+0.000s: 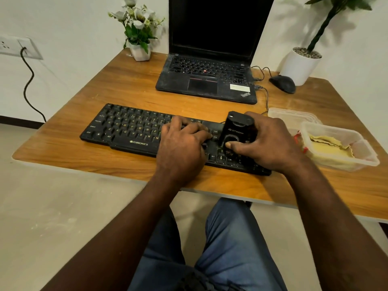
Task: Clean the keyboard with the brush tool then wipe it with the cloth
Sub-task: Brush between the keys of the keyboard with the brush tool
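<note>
Btm ctr of frame: knees in blue jeans (226, 244), w/ both bare forearms reaching up-frame over the near edge of the wooden table (84, 164). Mid-frame, the left hand (184, 141) lies palm-down on the black keyboard (130, 131), fingers a little apart and resting on the keys approx at the board's middle, gripping nothing. Just right of it the right hand (270, 143) is clamped round the brush tool (237, 131), a glossy black block w/ a loop-shaped mark on its near face. The thumb presses that face, the fingers wrap the far side, and the tool stands on the keyboard's right end, above the arrow keys. Bristles can't be seen. The keyboard lies slanted, its left end higher in frame than its right. At the right edge, just beside the right hand, sits a clear plastic tub (366, 151) w/ the crumpled yellow cloth (327, 143) inside. A second clear tub or lid (294, 115) sits directly behind it; can't tell which. Further up, ctr: an open black laptop (210, 76), screen dark, cables running from its right side. Upper right: a black mouse (282, 84) next to a white pot (300, 64) w/ a green plant. Upper left-ctr: a small flower pot (140, 52) w/ white blooms at the table's far corner. Far left: a wall socket (16, 47) w/ a black cable hanging down.
</note>
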Tool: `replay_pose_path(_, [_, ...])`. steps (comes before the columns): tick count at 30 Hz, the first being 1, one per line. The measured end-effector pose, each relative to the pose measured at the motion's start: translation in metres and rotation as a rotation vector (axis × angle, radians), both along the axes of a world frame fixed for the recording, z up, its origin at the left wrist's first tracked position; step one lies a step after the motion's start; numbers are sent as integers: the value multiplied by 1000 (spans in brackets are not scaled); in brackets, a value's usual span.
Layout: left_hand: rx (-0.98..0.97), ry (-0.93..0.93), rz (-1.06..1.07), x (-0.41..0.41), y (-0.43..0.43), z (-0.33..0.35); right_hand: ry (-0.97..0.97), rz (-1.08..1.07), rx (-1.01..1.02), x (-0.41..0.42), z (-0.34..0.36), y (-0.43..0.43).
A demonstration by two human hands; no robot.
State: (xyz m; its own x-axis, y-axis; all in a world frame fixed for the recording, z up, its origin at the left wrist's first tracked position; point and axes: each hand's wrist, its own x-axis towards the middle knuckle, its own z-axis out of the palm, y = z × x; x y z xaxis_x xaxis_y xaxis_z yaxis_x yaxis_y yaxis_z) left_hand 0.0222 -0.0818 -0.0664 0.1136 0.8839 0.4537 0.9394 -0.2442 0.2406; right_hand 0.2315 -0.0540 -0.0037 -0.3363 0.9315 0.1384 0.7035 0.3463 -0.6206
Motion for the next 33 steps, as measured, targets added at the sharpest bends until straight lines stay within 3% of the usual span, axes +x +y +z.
replay_pose_path(5, [-3, -22, -8, 0, 3, 0, -56, -18, -15, 22, 9, 5])
replay_pose_path(13, [4, -67, 12, -3, 3, 0, 49, 35, -15, -20, -2, 3])
replay_pose_path(19, [6, -17, -17, 0, 1, 2, -33, -20, -61, 16, 13, 5])
replay_pose_path(24, [22, 12, -30, -1, 0, 0, -128, 66, -73, 5, 14, -4])
replay_pose_path(30, [23, 11, -36, -2, 1, 0, -89, -45, 1, 5, 14, 1])
replay_pose_path(33, [24, 14, -35, -1, 1, 0, -87, -1, -40, 9, 13, -2])
